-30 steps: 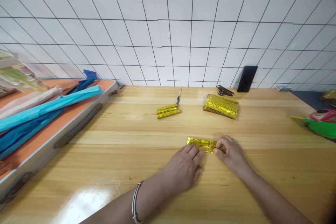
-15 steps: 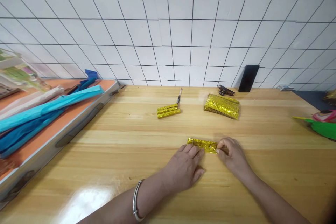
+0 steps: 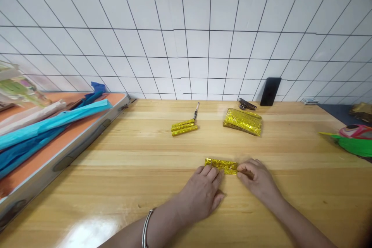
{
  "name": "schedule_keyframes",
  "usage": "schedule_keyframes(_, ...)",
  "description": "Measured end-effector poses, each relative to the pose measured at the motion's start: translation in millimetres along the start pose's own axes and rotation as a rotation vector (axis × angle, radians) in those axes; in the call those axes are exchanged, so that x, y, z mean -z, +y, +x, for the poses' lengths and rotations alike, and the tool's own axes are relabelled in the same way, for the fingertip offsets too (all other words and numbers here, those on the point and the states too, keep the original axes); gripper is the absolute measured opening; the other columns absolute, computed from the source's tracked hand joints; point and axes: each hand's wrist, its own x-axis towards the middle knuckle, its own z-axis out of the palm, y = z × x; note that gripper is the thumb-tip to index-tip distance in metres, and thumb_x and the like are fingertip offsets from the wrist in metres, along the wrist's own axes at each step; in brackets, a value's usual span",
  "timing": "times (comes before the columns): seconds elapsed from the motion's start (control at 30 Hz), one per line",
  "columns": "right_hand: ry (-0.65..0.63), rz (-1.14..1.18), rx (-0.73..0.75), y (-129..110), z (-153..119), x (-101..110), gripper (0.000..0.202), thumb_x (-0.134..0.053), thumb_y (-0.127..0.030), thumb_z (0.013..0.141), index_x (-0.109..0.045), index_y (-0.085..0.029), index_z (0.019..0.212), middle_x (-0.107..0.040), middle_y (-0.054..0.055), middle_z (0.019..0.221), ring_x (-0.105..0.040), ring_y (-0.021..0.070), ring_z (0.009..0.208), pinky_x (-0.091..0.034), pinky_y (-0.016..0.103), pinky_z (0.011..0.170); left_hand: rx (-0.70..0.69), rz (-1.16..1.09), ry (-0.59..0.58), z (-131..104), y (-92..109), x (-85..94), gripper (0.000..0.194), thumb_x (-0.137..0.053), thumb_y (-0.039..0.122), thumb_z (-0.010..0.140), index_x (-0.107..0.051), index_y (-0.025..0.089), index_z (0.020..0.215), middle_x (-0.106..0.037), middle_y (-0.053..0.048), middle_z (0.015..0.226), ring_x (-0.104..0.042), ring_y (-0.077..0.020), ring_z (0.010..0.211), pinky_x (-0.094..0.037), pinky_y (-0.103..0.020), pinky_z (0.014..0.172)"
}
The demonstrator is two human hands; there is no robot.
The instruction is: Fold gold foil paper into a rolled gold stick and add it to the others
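A folded strip of shiny gold foil paper (image 3: 221, 162) lies on the wooden table in front of me, partly covered by my fingers. My left hand (image 3: 200, 192), with a silver bangle (image 3: 145, 228) on its wrist, rests its outstretched fingers flat on the near side of the strip. At the right end of the strip, my right hand (image 3: 257, 178) has thumb and forefinger pinched on the foil's edge. Farther back lie several narrow gold foil pieces (image 3: 183, 127) beside a pen (image 3: 197, 111). A stack of gold foil sheets (image 3: 242, 121) sits right of them.
Behind the stack are a dark hair clip (image 3: 247, 104) and a black phone (image 3: 270, 91) leaning on the tiled wall (image 3: 196, 42). On the left, an orange-topped case (image 3: 87, 124) carries blue crepe paper (image 3: 66, 118). A green and pink item (image 3: 356, 141) lies at the right edge.
The view has tilted up a little, so everything sits slightly lower and farther left. Both hands keep nearly the same hold on the foil strip.
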Motion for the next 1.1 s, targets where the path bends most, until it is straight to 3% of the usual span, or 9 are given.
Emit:
schedule_keyframes(0.13, 0.011, -0.112, 0.060, -3.4, -2.5, 0.1, 0.008, -0.055, -0.025, 0.080, -0.063, -0.025, 0.078, -0.064, 0.002, 0.080, -0.056, 0.0207, 0.079, -0.044, 0.034, 0.070, 0.006, 0.010, -0.003, 0.1, 0.6, -2.2, 0.050, -0.042, 0.042, 0.089, -0.040, 0.018, 0.132, -0.053, -0.011, 0.115, -0.047, -0.0261, 0.104, -0.033, -0.040, 0.094)
schedule_keyframes(0.27, 0.036, -0.267, 0.200, -21.7, -12.5, -5.1, 0.018, -0.046, -0.022, 0.088, -0.065, -0.023, 0.088, -0.066, 0.005, 0.086, -0.057, 0.0216, 0.084, -0.045, 0.038, 0.078, 0.002, 0.008, -0.006, -0.2, 0.4, -1.6, 0.050, -0.041, 0.041, 0.089, -0.040, 0.016, 0.132, -0.053, -0.012, 0.115, -0.047, -0.0258, 0.104, -0.033, -0.040, 0.095)
schedule_keyframes(0.37, 0.010, -0.335, 0.374, -35.1, -21.7, -18.1, 0.027, -0.041, -0.019, 0.090, -0.062, -0.019, 0.108, -0.065, 0.008, 0.109, -0.057, 0.0225, 0.101, -0.042, 0.040, 0.093, -0.012, 0.004, -0.014, 0.2, 0.6, 0.5, 0.045, -0.041, 0.041, 0.089, -0.046, 0.016, 0.127, -0.054, -0.011, 0.113, -0.047, -0.0255, 0.102, -0.035, -0.040, 0.094)
schedule_keyframes(0.47, 0.002, -0.429, 0.456, -39.0, -29.0, -32.6, 0.037, -0.042, -0.019, 0.089, -0.055, -0.009, 0.122, -0.057, 0.014, 0.125, -0.052, 0.0254, 0.115, -0.042, 0.040, 0.097, -0.013, -0.002, -0.024, 1.0, 1.6, 1.6, 0.039, -0.042, 0.040, 0.089, -0.054, 0.017, 0.118, -0.056, -0.010, 0.107, -0.048, -0.0248, 0.099, -0.037, -0.039, 0.093)
schedule_keyframes(0.77, -0.061, -0.552, 0.454, -36.2, -40.5, -40.9, 0.047, -0.041, -0.012, 0.084, -0.048, -0.004, 0.129, -0.049, 0.017, 0.132, -0.044, 0.0269, 0.124, -0.038, 0.040, 0.103, -0.077, 0.015, 0.009, -7.9, -1.1, -7.9, 0.052, -0.041, 0.039, 0.089, -0.042, 0.011, 0.132, -0.046, -0.014, 0.130, -0.038, -0.0286, 0.122, -0.028, -0.041, 0.106)
schedule_keyframes(1.1, -0.231, -0.617, 0.444, -35.6, -36.6, -27.9, 0.054, -0.039, -0.005, 0.078, -0.043, -0.004, 0.132, -0.047, 0.016, 0.134, -0.044, 0.0252, 0.124, -0.036, 0.042, 0.105, -0.131, 0.058, -0.004, -20.4, -12.5, -6.1, 0.062, -0.040, 0.044, 0.088, -0.037, 0.006, 0.136, -0.043, -0.016, 0.134, -0.036, -0.0296, 0.125, -0.029, -0.038, 0.107)
